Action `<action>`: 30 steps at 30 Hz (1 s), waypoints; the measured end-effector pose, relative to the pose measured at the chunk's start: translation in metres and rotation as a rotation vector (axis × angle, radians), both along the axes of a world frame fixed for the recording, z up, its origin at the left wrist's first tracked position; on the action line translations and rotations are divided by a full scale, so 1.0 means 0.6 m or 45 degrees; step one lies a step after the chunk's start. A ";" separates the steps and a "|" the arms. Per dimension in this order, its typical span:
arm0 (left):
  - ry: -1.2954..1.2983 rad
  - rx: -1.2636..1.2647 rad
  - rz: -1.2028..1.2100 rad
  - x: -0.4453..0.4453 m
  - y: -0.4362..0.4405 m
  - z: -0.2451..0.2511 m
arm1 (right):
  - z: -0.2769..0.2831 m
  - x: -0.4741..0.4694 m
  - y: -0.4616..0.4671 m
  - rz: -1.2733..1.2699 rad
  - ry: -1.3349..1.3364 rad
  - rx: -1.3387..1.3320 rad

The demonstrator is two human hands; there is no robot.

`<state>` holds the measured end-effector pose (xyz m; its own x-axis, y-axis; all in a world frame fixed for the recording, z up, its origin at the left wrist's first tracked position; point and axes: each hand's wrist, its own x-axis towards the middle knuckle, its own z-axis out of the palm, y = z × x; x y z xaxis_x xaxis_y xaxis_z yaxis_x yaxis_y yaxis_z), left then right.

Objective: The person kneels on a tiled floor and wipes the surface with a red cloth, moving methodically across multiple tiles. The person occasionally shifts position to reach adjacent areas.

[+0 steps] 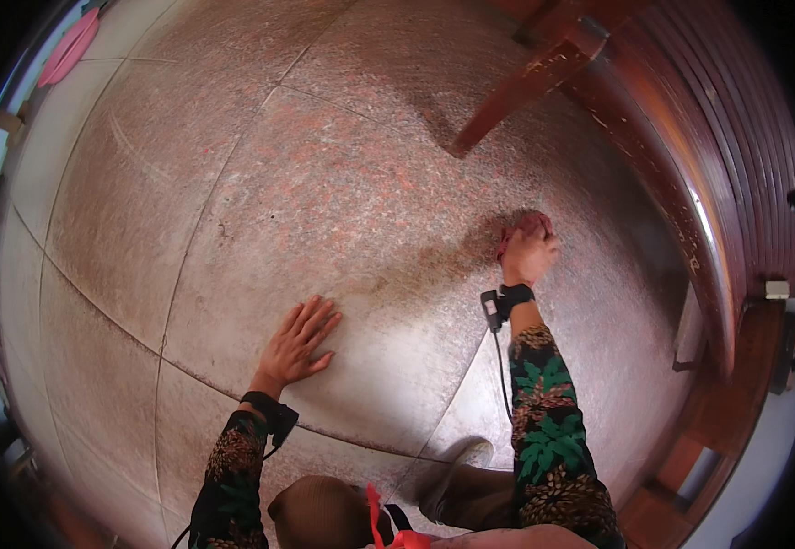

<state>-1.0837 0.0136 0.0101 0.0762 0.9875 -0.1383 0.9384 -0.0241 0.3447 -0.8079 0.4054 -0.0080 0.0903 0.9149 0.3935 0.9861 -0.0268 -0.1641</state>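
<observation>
My right hand (529, 255) is closed on a crumpled reddish cloth (537, 222) and presses it against the tiled floor (342, 206), below the foot of a wooden leg. My left hand (300, 342) lies with its palm down and fingers spread on the floor to the left, holding nothing. Both wrists wear black straps with small devices, and a cable runs from the right one along the patterned sleeve. Part of the cloth is hidden under my right fingers.
A dark red wooden leg (490, 113) stands on the floor at the upper right. Beside it curves a slatted wooden piece of furniture (747, 137). A pink object (71, 48) lies at the far upper left. My knee (322, 513) and shoe (473, 454) are at the bottom.
</observation>
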 end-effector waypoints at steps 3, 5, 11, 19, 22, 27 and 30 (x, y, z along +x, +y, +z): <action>-0.069 0.057 0.013 -0.003 0.000 0.000 | -0.037 -0.140 -0.001 0.201 -0.004 -0.104; -0.098 0.063 0.024 -0.003 0.000 -0.001 | -0.044 -0.258 -0.013 0.410 -0.129 0.011; -0.176 0.131 0.043 -0.003 0.002 0.002 | 0.002 -0.420 -0.100 1.383 0.313 -0.405; -0.167 0.166 0.014 -0.010 -0.008 -0.003 | 0.070 -0.094 -0.322 2.372 0.060 -0.187; -0.264 0.175 0.047 -0.011 -0.011 -0.010 | 0.020 -0.074 -0.330 2.534 -0.146 -0.477; -0.256 0.150 0.170 -0.010 -0.015 -0.011 | -0.025 -0.272 -0.225 2.264 -0.053 0.002; -0.209 0.250 0.178 -0.007 -0.019 -0.013 | 0.014 -0.395 -0.163 1.821 0.062 -0.304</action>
